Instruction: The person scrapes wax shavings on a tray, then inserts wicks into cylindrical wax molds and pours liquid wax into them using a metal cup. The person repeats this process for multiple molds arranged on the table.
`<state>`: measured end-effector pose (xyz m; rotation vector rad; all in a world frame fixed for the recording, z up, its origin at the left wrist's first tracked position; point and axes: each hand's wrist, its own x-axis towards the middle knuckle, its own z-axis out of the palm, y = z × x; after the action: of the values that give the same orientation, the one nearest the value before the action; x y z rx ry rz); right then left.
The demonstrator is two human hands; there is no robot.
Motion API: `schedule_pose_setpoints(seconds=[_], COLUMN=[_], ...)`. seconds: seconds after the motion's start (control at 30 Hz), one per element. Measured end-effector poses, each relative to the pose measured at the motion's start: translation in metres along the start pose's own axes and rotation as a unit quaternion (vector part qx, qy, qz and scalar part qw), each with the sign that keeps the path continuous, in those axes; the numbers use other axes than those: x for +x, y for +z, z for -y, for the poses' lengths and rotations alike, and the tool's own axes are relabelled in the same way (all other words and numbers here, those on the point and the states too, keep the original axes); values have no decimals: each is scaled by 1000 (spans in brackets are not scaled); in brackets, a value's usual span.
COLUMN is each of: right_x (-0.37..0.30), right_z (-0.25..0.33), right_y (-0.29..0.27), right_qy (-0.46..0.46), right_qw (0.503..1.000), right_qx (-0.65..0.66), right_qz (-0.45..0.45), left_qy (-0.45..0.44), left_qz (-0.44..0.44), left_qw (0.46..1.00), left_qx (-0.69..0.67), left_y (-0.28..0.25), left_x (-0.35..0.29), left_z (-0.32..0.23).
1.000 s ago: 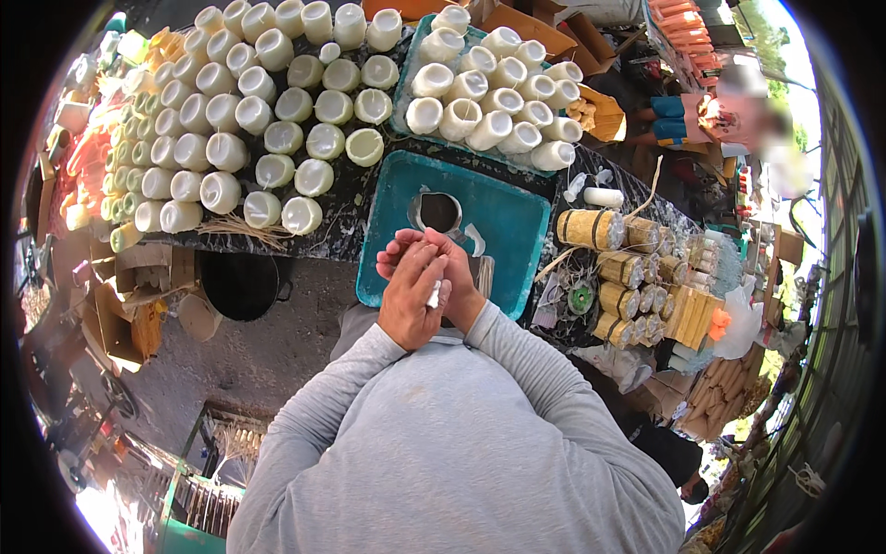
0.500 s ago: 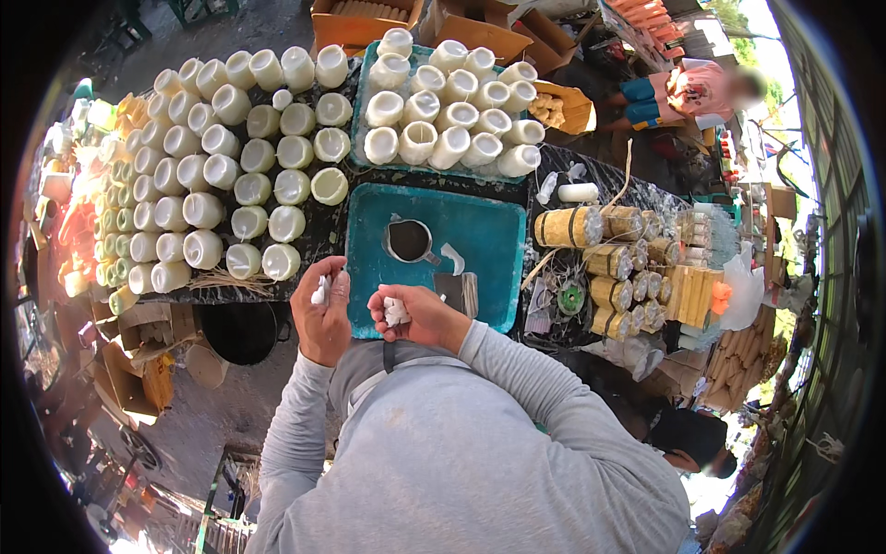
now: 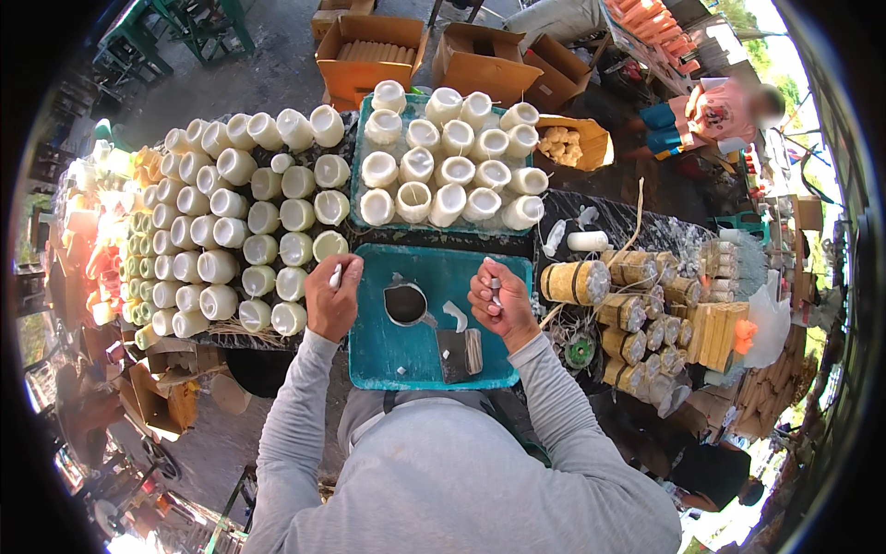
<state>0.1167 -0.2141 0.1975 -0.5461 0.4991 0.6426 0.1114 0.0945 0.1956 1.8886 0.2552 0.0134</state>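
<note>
My left hand (image 3: 333, 300) is closed on a small white waxy piece (image 3: 337, 275) at the left edge of the teal tray (image 3: 388, 355). Over the tray's right side, my right hand (image 3: 503, 303) is curled round a small pale piece (image 3: 496, 291), mostly hidden by the fingers. Between my hands, a metal pitcher (image 3: 426, 320) with dark contents stands on the tray. Beside it lie a curved white scrap (image 3: 454, 315), a dark flat block (image 3: 452, 358) and a bundle of thin pale strips (image 3: 474, 351). White crumbs dot the tray near me.
Rows of white candles (image 3: 218, 267) crowd the table at left. More stand on a second teal tray (image 3: 360, 138) beyond. Bundled yellowish candles (image 3: 574, 283) and a green spool (image 3: 580, 351) are at right. Cardboard boxes (image 3: 371, 69) line the back; a person (image 3: 715, 115) is at far right.
My hands have moved apart, the right one outward to the tray's right side. The view has shifted, so the table sits lower. White crumbs now show on the near part of the tray.
</note>
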Motion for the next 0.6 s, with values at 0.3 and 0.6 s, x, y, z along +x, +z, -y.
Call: schedule_pose_setpoints(seconds=[0.3,0.6], right_x=[67,86], right_z=[32,43], right_y=[-38,-38], right_qy=[40,49], right_qw=[999,992], right_qx=[-3,-110], right_qz=[0,-24], left_qy=[157,155], left_qz=[-20,90], left_qw=[978,961], left_qx=[135,213], left_y=[72,91], left_x=[127,165], left_z=[7,11])
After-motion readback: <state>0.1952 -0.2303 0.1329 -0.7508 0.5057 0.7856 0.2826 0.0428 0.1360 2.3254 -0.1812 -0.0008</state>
